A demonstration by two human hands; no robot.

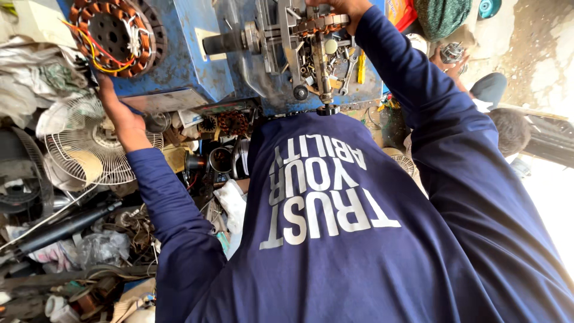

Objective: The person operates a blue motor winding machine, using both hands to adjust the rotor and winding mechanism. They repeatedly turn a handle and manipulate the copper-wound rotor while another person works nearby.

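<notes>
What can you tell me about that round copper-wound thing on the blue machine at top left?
The stator is a dark metal ring with holes in its hub, ringed by copper-coloured coils. Red and yellow wires loop across its face. It lies on the blue machine. The left hand is below it, on the machine's edge, not touching it.

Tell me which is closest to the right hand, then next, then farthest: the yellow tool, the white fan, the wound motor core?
From the right hand:
1. Yellow tool, just below.
2. Wound motor core, far across, top left.
3. White fan, lower left.
</notes>
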